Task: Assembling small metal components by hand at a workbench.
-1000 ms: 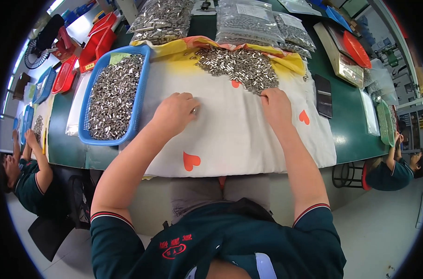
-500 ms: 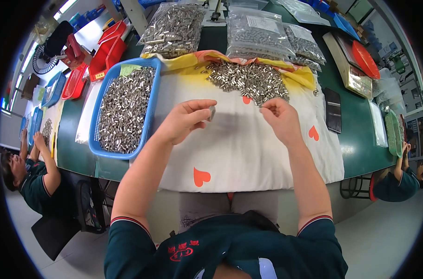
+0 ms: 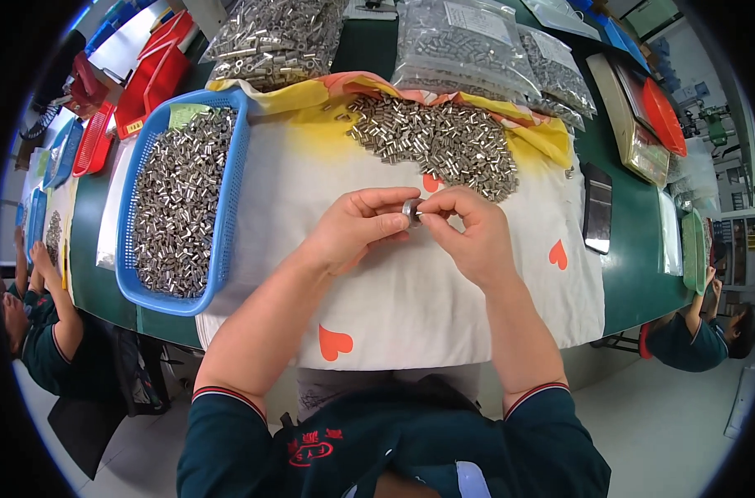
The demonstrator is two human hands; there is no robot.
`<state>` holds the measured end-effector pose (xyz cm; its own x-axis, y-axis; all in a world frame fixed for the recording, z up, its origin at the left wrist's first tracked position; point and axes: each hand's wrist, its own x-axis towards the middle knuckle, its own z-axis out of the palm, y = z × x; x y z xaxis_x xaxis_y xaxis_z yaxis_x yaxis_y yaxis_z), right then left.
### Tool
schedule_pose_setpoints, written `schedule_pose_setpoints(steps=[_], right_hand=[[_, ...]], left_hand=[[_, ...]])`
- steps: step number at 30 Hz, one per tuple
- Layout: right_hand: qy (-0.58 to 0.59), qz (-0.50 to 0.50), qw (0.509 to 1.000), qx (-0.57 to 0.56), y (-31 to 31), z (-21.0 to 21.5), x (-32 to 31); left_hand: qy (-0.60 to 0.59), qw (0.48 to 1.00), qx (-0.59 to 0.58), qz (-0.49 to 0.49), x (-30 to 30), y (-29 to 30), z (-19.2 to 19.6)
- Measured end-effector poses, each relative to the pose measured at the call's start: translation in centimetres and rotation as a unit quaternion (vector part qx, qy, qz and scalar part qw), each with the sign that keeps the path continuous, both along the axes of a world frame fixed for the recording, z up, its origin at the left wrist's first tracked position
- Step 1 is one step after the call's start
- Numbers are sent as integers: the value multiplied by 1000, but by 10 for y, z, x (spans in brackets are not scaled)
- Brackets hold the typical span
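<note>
Since the earlier frame, the two hands have come together: the right hand point(image 3: 473, 236) has left the near edge of the pile of small metal cylinders point(image 3: 431, 137) and now meets the left hand point(image 3: 357, 228) near the middle of the cloth point(image 3: 411, 307).

The left hand pinches a round metal piece point(image 3: 410, 209) between thumb and forefinger; its other fingers are partly hidden beneath. The right thumb and forefinger are pressed together at the right side of that piece; whether a small cylinder sits between them is too small to tell. The round metal piece is above the cloth, just near of the pile.

The surface is a green table point(image 3: 622, 274), largely covered by the white cloth, which bears red heart prints and has a yellow, bunched far edge. A blue basket point(image 3: 225, 212) full of similar cylinders stands at the left, partly on the cloth. Clear bags point(image 3: 469, 46) of metal parts lie along the far side. A dark flat object point(image 3: 597, 207) lies right of the cloth, with an orange-red tray point(image 3: 664, 116) farther off.

In the room, red bins point(image 3: 149, 79) stand at the far left. One co-worker point(image 3: 50, 344) sits at the left and another person point(image 3: 693, 339) at the right beside a green basket point(image 3: 693, 249). The floor point(image 3: 635, 423) is pale
</note>
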<state>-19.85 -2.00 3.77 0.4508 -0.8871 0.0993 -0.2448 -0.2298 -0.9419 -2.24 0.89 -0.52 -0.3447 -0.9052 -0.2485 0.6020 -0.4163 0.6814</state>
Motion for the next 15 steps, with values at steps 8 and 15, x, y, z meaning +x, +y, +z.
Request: schedule_pose_setpoints(steps=[8,15], right_hand=[[104,-36,952,-285,9,-18,2],[56,42,995,-77,-1,-11,-12]], left_hand=[[-146,987,-69,13,-6,6,-1],[-148,987,-38,-54,-2,6,4]])
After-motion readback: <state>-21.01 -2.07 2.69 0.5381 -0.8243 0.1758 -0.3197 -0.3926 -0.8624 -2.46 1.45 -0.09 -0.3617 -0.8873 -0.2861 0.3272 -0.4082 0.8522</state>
